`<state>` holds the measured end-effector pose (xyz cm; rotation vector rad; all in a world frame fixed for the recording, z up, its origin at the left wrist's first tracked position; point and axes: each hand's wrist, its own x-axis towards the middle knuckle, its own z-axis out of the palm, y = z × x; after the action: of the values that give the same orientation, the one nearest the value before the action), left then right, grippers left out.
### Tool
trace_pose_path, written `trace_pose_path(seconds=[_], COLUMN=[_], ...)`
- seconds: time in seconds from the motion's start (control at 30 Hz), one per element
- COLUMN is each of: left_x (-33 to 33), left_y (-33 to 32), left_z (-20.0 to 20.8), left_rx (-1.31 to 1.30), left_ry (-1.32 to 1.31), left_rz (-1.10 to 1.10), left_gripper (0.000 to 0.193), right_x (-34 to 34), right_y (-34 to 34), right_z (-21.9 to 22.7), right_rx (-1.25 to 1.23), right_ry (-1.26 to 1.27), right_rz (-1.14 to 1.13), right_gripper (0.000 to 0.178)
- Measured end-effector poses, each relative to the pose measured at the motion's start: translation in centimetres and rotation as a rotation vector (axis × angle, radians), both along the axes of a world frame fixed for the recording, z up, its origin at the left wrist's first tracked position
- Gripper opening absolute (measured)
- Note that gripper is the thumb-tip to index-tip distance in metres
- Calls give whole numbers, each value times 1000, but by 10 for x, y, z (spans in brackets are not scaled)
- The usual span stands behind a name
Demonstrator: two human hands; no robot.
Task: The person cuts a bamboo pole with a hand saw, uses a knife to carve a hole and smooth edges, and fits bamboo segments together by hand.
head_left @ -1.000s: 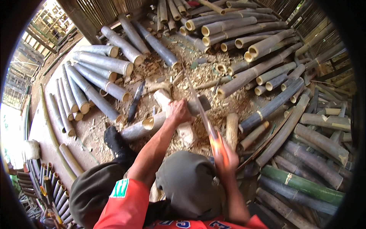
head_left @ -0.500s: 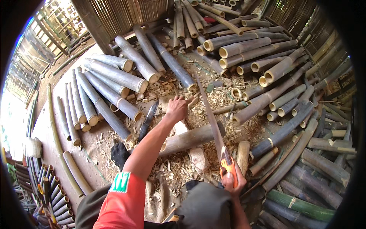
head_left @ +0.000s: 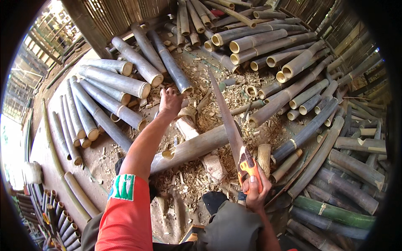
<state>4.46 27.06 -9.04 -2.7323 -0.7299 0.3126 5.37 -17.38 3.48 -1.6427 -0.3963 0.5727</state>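
Note:
My right hand (head_left: 256,191) is wrapped round the orange handle of a handsaw (head_left: 226,119), whose long blade points up and away. My left hand (head_left: 171,102) reaches out over the wood chips, its fingers apart and nothing visible in them. It is close to the cut ends of two dark bamboo poles. Between my arms a bamboo section (head_left: 197,147) with a notch in its upper side lies across a pale wood block (head_left: 213,167). The saw blade passes in front of the section's right end.
Bamboo poles (head_left: 117,85) fan out on the left, and a large stack (head_left: 268,46) lies at the far right. More bamboo, with one green pole (head_left: 335,215), is piled near right. Chips (head_left: 188,188) cover the ground. A short upright bamboo piece (head_left: 264,158) is beside the saw.
My left hand has moved further out and to the left. The saw stays in my right hand, with its blade now a little further left. The whole view has shifted slightly.

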Motion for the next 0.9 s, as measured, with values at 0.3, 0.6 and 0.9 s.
trace_pose_path(seconds=[0.3,0.6,0.9], left_x=[16,18,-31], left_y=[33,11,-191], left_z=[-52,-18,53], left_rx=[-963,-1387,-706], left_ry=[-730,-951,-467], left_rz=[583,635,143], left_gripper=[32,35,90], right_x=[0,-6,13], right_y=[-2,-5,8], right_z=[-13,-17,-15], right_rx=[-42,-17,39], right_ry=[-185,-85,-151], right_rz=[66,-1,102], right_gripper=[56,57,52])
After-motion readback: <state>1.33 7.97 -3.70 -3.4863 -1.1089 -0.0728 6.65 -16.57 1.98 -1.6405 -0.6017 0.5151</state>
